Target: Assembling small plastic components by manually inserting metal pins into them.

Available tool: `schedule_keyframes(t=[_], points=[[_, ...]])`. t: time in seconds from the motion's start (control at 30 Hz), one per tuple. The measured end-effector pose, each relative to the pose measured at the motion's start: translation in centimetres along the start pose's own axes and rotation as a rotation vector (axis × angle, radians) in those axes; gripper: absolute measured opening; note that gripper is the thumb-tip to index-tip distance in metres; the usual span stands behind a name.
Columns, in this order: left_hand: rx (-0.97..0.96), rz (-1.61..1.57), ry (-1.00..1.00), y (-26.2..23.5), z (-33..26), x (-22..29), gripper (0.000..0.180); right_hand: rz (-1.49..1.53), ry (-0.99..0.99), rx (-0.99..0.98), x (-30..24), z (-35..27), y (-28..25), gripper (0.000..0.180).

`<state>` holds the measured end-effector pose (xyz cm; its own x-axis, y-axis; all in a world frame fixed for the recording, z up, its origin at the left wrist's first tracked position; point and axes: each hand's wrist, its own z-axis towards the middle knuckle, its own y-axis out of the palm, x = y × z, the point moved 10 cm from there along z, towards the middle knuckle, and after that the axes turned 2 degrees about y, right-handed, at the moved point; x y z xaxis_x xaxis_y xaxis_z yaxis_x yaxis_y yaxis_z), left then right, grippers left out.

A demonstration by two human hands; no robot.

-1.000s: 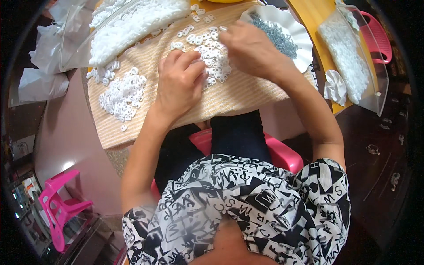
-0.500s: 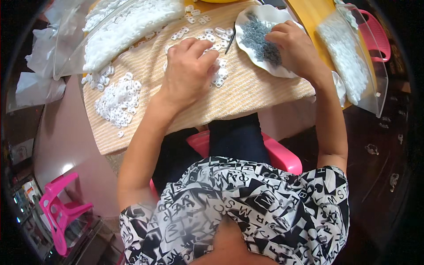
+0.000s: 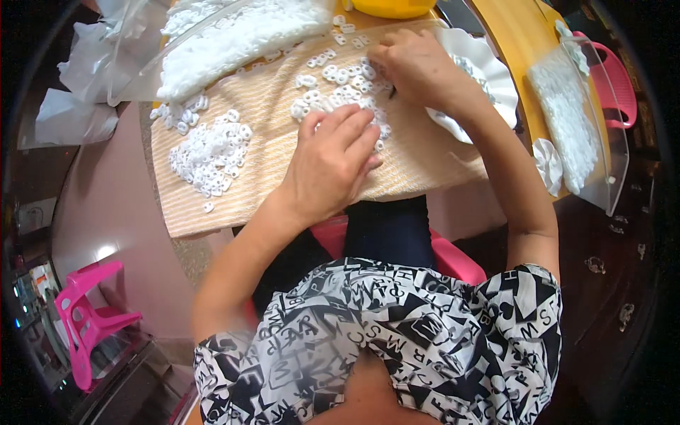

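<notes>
Resting flat on the woven mat, your left hand lies palm down with the fingers spread slightly, their tips on the near edge of the middle cluster of small white rings. That flat press looks meant to steady the mat and keep the rings from scattering. Your right hand, at about one o'clock from the left, is curled with the fingers drawn together over the far edge of the same cluster; a thin dark tool tip shows just under it, though what the fingertips pinch cannot be told.

A second pile of white rings sits at nine o'clock from your left hand, apart from the cluster, which suggests sorted stock kept separate. At eleven o'clock an open clear bag of white rings spills onto the mat, close enough to draw from. The white scalloped plate lies touching your right wrist at three o'clock, within easy reach. Beyond it, a second clear bag of white pieces lies on the yellow table edge.
</notes>
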<state>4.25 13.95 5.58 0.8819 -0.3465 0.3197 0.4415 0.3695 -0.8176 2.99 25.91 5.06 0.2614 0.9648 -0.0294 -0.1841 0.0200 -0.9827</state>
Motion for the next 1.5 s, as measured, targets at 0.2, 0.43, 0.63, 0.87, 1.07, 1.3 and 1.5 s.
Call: schedule_keyframes(t=[0.2, 0.43, 0.63, 0.87, 1.07, 1.3, 1.5], points=[[-0.018, 0.127, -0.133, -3.8, -3.4, -3.4, 0.031, 0.040, -0.001, -0.155, -1.3, 0.2, 1.5, 0.012], [0.118, 0.250, -0.278, -9.2, -4.0, -9.7, 0.028, 0.127, -0.049, 0.136, 0.1, 5.0, 1.0, 0.007], [0.268, 0.109, -0.380, -11.0, -3.8, -14.5, 0.026, 0.178, 0.076, -0.089, 1.2, 7.3, 4.4, 0.017], [0.292, 0.081, -0.468, -11.6, -3.7, -16.9, 0.019, 0.144, 0.049, 0.026, 0.8, 7.6, 3.2, 0.017], [0.360, -0.027, -0.465, -11.7, -4.0, -18.1, 0.022, 0.141, 0.063, 0.090, 1.2, 8.1, 3.1, 0.012], [0.325, -0.042, -0.539, -11.3, -4.7, -18.0, 0.021, 0.177, 0.062, -0.101, 0.7, 7.8, 3.5, 0.015], [0.079, 0.077, -0.136, -6.1, -0.2, -12.0, 0.029, 0.187, 0.067, 0.009, 0.8, 6.7, 2.5, 0.010]])
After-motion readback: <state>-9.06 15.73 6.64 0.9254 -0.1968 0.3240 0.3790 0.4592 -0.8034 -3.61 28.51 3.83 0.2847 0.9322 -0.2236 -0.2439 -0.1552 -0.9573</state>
